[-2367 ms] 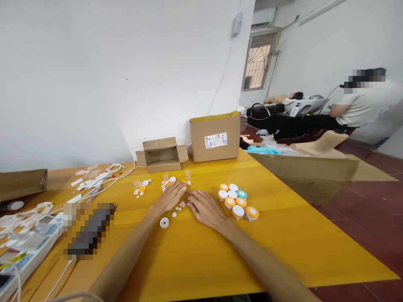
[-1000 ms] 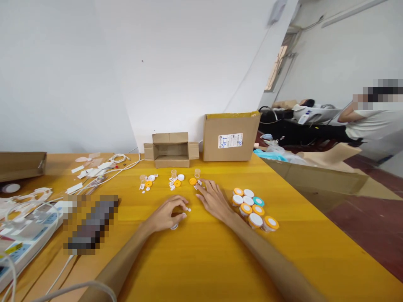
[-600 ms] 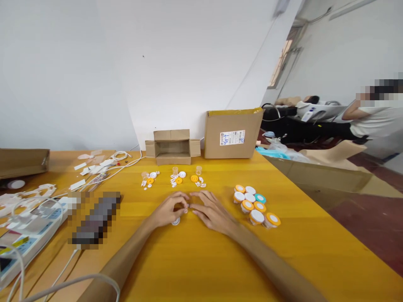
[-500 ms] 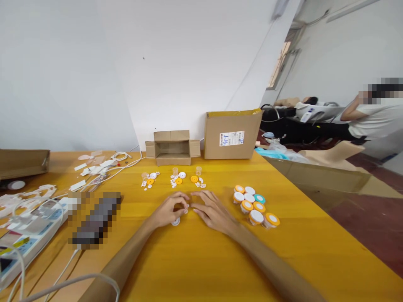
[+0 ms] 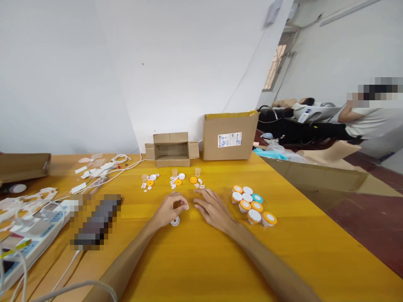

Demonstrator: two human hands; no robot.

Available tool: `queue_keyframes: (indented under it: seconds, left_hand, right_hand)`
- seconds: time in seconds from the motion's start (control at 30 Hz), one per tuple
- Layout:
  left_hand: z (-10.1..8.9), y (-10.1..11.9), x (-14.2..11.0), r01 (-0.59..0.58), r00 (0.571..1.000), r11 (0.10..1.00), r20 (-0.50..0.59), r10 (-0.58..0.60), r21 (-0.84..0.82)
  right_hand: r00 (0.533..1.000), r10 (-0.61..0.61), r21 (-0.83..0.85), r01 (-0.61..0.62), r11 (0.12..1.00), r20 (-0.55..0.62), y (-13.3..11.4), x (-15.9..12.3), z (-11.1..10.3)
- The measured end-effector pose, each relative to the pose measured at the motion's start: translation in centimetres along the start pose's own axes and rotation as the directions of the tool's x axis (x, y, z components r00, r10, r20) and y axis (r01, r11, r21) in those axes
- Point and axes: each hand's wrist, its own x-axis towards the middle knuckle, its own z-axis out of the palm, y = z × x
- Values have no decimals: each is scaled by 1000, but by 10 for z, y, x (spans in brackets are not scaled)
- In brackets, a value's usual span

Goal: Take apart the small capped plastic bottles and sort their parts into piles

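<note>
My left hand (image 5: 171, 210) is closed, thumb and index finger brought together in a pinch. A tiny pale spot shows at those fingertips, too small to tell whether it is a part or a nail. Just below this hand, a white round plastic cap (image 5: 175, 221) lies on the table, partly covered by the hand. My right hand (image 5: 214, 211) rests close by on the right, fingers stretched out and holding nothing visible. Beyond the hands lie small sets of parts: clear plastic cups (image 5: 197, 172), orange caps (image 5: 193, 180), white caps (image 5: 181, 176) and small patterned white pieces (image 5: 202, 186).
Several capped clear containers (image 5: 254, 216) stand grouped at right. Behind are an open small carton (image 5: 172, 162) and a larger cardboard box (image 5: 229, 149). A dark blurred device (image 5: 99, 220), cables and a power strip (image 5: 34, 243) occupy the left. A person (image 5: 367, 119) sits beyond the table.
The two hands have drawn slightly apart at the fingertips. The small white bit between them shows less now. The view has shifted a little.
</note>
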Motion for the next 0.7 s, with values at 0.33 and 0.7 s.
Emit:
queue_keyframes:
  seconds: [0.33,0.7]
  left_hand:
    - [3,-4,33,31,992,996,-125,-20,88]
    - [15,-13,58,30,997,1000,-69,-30,-2]
  right_hand:
    - [991,59,197,-33,980,-124,2,2,1]
    - [997,31,196,-16,980,-71,2,2,2]
